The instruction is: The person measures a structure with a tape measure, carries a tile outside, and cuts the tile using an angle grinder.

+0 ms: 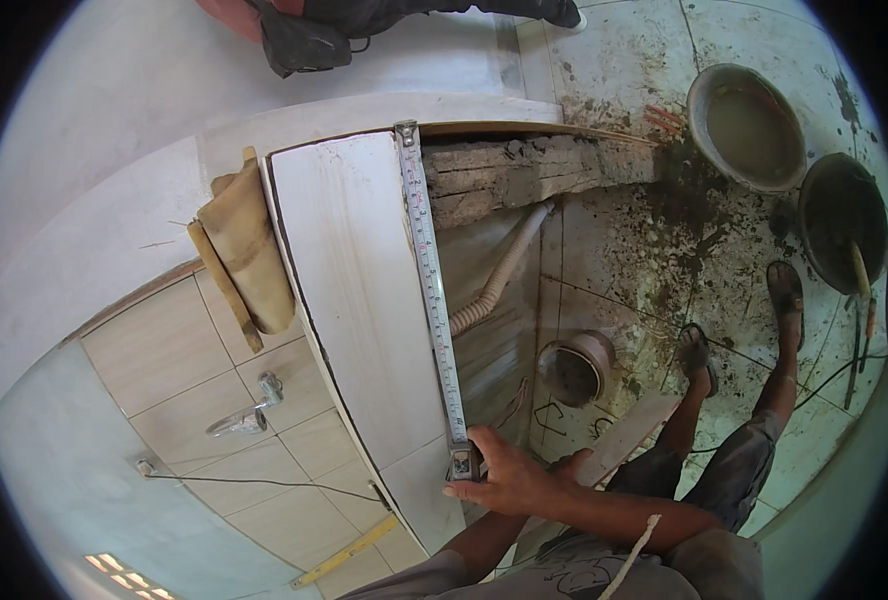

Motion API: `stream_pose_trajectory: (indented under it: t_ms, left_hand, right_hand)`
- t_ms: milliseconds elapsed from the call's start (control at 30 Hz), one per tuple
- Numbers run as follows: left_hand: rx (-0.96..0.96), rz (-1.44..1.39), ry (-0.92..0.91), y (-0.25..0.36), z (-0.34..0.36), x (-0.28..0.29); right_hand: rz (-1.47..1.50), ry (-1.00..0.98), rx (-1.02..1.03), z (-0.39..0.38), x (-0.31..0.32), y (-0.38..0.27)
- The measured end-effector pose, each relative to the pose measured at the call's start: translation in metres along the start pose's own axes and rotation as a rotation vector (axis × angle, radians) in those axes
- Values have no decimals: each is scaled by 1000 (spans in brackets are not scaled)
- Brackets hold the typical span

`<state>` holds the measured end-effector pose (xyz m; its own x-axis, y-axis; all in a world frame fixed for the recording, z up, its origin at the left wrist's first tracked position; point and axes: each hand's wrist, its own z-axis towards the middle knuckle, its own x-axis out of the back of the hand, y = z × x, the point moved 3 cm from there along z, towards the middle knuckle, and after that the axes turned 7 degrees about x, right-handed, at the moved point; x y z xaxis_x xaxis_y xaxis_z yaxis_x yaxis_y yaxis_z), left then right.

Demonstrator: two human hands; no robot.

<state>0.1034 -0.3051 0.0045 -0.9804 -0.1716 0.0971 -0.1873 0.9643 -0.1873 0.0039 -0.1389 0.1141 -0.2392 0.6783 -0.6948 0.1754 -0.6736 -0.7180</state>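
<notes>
My right hand (504, 472) grips the case of a tape measure (463, 459). Its blade (431, 290) runs straight along the edge of a long white panel (344, 260), its end at the top edge. My left hand (570, 465), partly hidden behind my right forearm, holds a pale narrow tile piece (632, 438) beside my leg. Right of the blade are a rough mortar-covered ledge (524, 170) and a ribbed hose (499, 265) in the open space below it.
A tan folded bundle (249, 240) lies left of the panel. A faucet (249, 420), cable and yellow level (344, 550) are at lower left. A basin of water (744, 127), a dark bucket (839, 220) and a pot (574, 370) stand on the stained floor. Someone's dark-clothed legs (404, 15) show at top.
</notes>
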Motion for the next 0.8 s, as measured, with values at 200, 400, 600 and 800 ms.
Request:
stream_pose_trajectory:
  t_ms: [200,400,600,800]
  left_hand:
    - [37,7,-10,-8,7,-12]
    - [17,-6,103,-18,9,-23]
    - [80,-112,5,-41,26,-30]
    - [-14,45,85,-31,15,-29]
  right_hand:
    - [1,-8,-10,2,4,-2]
    - [-31,21,42,-1,5,2]
    - [-11,-12,-9,1,7,-3]
    - [3,-3,19,4,7,-8]
